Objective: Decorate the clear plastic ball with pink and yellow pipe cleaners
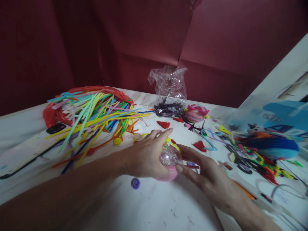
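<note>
A clear round ball (170, 156) with a pink lower part (172, 173) and yellow and red bits on top stands over the white table. My left hand (146, 157) is closed around its left side. At the ball's right side is my right hand (204, 168), pinching a thin dark-red stick (190, 166) between thumb and fingers; its exact kind is unclear. The right fingers reach behind the ball, and their tips are partly hidden. On the table left of the pink part lies a small purple disc (135, 183); another purple piece shows beneath my right hand.
Many coloured pipe cleaners (93, 109) spill from a red bag at the left, beside a phone (29, 149). A clear plastic bag (170, 86) stands behind. Red fuzzy pieces (199, 146) lie beyond my hands. Blurred scissors (243, 166) and a blue striped ball (274, 146) are at right.
</note>
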Demonstrator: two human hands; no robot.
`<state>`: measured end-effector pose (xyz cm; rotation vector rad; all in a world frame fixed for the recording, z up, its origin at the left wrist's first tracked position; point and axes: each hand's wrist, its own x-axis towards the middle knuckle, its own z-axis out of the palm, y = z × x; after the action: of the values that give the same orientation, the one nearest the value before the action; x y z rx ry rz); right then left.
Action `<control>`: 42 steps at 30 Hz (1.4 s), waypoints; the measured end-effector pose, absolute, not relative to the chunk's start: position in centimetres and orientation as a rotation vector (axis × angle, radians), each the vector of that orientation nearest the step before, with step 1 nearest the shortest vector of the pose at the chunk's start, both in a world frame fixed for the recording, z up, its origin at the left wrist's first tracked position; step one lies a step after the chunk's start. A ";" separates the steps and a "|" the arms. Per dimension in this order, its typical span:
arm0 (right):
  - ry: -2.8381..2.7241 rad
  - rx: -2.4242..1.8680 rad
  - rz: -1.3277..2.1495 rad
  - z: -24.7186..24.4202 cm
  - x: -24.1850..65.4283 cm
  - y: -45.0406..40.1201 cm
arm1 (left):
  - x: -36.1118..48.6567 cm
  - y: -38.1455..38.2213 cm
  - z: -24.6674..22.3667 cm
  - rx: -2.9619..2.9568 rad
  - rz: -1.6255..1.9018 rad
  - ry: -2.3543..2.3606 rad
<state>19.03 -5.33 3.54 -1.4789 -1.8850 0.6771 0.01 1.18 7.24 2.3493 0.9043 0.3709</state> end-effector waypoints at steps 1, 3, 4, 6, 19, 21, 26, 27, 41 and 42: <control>-1.888 -1.480 0.671 3.6 19.0 -5.3 | 0.0 1.2 7.2 2.348 0.375 0.907; -1.891 -1.484 0.664 3.6 18.9 -5.3 | 0.0 1.3 7.1 2.347 0.384 0.909; -1.890 -1.484 0.660 3.6 18.9 -5.2 | 0.0 1.3 7.0 2.345 0.389 0.909; -1.894 -1.483 0.645 3.7 18.9 -5.2 | -0.1 1.2 6.9 2.333 0.397 0.917; -1.900 -1.489 0.632 3.5 19.0 -5.4 | -0.6 0.9 6.2 2.214 0.474 0.917; -1.899 -1.490 0.634 3.5 19.1 -5.4 | -0.6 0.9 6.3 2.207 0.492 0.923; -1.895 -1.513 0.643 3.4 19.0 -5.3 | -0.6 0.9 5.9 2.171 0.520 0.931; -1.896 -1.525 0.637 3.4 19.0 -5.3 | -0.6 0.8 5.8 2.164 0.529 0.935; -1.904 -1.564 0.611 3.4 18.9 -5.5 | -1.0 0.8 5.8 2.194 0.504 0.871; -1.904 -1.550 0.610 3.4 18.9 -5.5 | -1.1 0.8 5.8 2.193 0.495 0.864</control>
<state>18.92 -5.48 3.41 -1.5497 -1.9038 0.6100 -1.06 0.80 5.83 2.1926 0.8640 0.4954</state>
